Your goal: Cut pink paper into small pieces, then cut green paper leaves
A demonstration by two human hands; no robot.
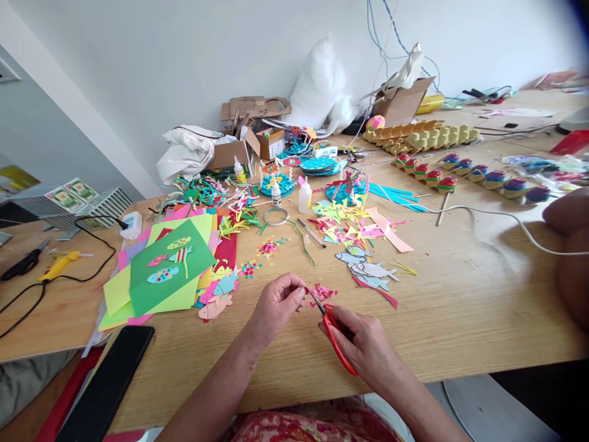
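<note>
- left hand [280, 306]: thumb and finger pinched near scissor tips; held piece too small to tell
- right hand [368, 345]: gripping red scissors [336, 346], tips pointing at left fingers
- pink scraps [322, 292]: on bench [451, 319], just beyond hands
- paper fish [372, 270]: right of scraps
- confetti [269, 247]: beyond left hand

The right grip [364, 345] holds red-handled scissors [338, 351], tips at the left grip [278, 305], near pink paper scraps [326, 292].
</note>
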